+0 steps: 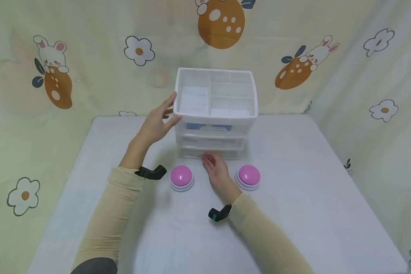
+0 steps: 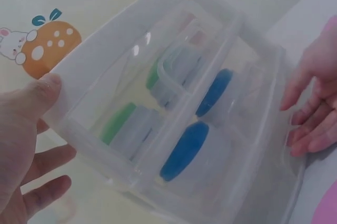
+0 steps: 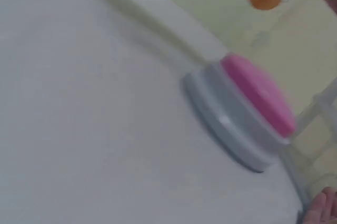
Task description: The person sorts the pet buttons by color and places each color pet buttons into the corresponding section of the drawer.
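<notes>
A white plastic drawer cabinet (image 1: 215,118) with clear drawers stands at the table's back edge. At its upper left corner, my left hand (image 1: 156,123) touches the rim and side with thumb and fingers extended. My right hand (image 1: 217,169) is low at the front of the bottom drawer (image 1: 188,153), fingers slightly bent; whether they touch it I cannot tell. Through the clear plastic in the left wrist view appear blue round pieces (image 2: 184,150) and green-topped pieces (image 2: 120,121). Two pink dome buttons on white bases, a left one (image 1: 181,176) and a right one (image 1: 249,176), flank my right hand.
The cabinet's open top tray (image 1: 193,99) is divided into several compartments. A white cloth covers the table (image 1: 294,182). Behind and at the sides hangs a pale curtain (image 1: 99,68) printed with rabbits and flowers. Black wrist cameras sit on both sleeves.
</notes>
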`<state>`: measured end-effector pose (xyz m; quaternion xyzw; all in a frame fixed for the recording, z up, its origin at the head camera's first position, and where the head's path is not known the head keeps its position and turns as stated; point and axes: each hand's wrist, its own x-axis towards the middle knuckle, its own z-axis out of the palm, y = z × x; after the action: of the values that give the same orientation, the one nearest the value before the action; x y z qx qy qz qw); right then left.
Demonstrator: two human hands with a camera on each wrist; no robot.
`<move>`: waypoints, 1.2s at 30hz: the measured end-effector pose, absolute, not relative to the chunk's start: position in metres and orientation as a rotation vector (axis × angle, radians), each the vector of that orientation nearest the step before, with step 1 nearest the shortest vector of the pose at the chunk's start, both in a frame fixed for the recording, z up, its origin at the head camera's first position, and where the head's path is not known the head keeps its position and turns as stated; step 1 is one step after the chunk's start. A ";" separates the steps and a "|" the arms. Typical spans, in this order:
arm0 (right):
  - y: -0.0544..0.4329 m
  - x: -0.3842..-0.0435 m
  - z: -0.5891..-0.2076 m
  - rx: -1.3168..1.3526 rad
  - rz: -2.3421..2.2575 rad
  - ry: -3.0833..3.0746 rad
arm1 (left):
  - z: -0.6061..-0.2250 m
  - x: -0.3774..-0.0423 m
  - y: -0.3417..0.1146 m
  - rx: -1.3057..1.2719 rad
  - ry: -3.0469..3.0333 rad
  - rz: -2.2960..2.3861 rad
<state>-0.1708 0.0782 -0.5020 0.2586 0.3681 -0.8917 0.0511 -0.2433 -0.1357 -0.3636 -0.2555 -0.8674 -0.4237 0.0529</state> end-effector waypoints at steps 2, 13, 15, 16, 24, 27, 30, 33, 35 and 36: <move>0.073 -0.163 -0.505 0.737 -2.723 1.238 | -0.362 -0.243 -0.135 -0.779 -2.639 -1.268; 0.059 -0.114 -0.500 0.653 -2.658 1.334 | -0.355 -0.245 -0.139 -0.749 -2.639 -1.270; 0.061 -0.111 -0.498 0.648 -2.623 1.326 | -0.355 -0.245 -0.139 -0.748 -2.636 -1.276; 0.063 -0.111 -0.497 0.649 -2.597 1.333 | -0.355 -0.246 -0.139 -0.749 -2.632 -1.278; 0.073 -0.106 -0.482 0.476 -2.093 1.751 | -0.356 -0.244 -0.140 -0.750 -2.627 -1.298; 0.061 -0.098 -0.477 0.108 -1.796 2.193 | -0.358 -0.243 -0.142 -0.739 -2.629 -1.309; 0.040 -0.091 -0.474 -0.283 -1.338 2.679 | -0.359 -0.243 -0.142 -0.739 -2.617 -1.322; 0.023 -0.089 -0.475 -0.488 -0.849 2.941 | -0.360 -0.243 -0.139 -0.765 -2.598 -1.335; 0.015 -0.090 -0.478 -0.529 -0.639 3.015 | -0.362 -0.243 -0.135 -0.785 -2.587 -1.345; 0.013 -0.091 -0.481 -0.534 -0.573 3.032 | -0.363 -0.242 -0.134 -0.788 -2.587 -1.346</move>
<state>-0.0907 0.0132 -0.4813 -0.1705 0.9682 -0.1830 0.0050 -0.2424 -0.1337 -0.3630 -0.2606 -0.8547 -0.4449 0.0604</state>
